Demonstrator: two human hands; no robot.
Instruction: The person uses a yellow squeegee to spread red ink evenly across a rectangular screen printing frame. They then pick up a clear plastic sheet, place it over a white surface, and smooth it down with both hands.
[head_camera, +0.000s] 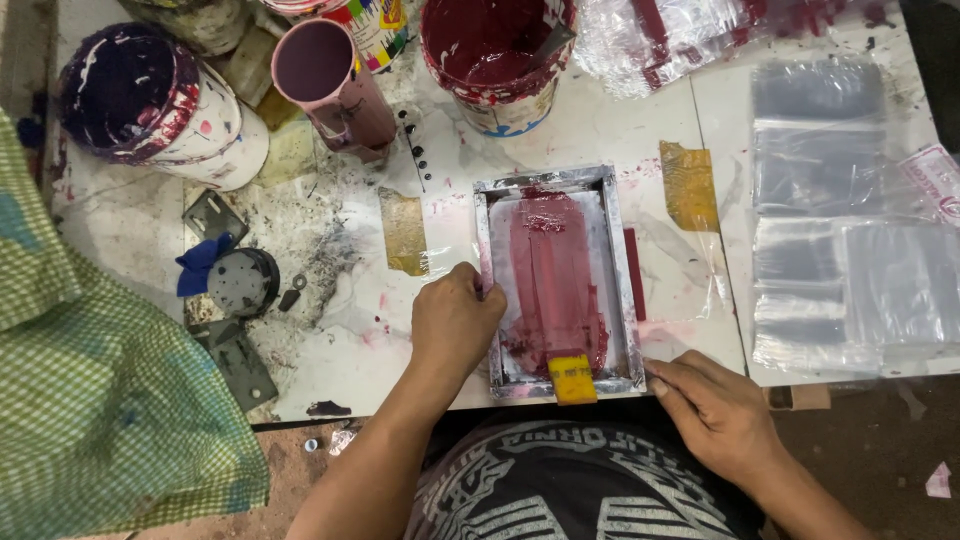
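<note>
Plainly the main hazard is a smear: the small printing screen (557, 280) is loaded with wet dark-red ink, and if either hand lets the metal frame slide on the stained white surface (610, 130), the ink could blur underneath or spread onto the clear plastic bags (850, 270) lying just to the right. The left hand (455, 325) is curled against the frame's left rail, fingers (470, 275) closed on its edge; the right hand (715, 405) rests flat by the frame's lower right corner, fingers loosely extended, touching the corner but not visibly clamped on anything. A yellow squeegee (572, 378) sits at the near end of the frame, unheld, and could tip off the edge. The screen lies at the front middle of the surface, a rectangular silver frame with a streaky red mesh, thickest along the centre and bottom. An open red paint bucket (497, 55) stands well behind it.
</note>
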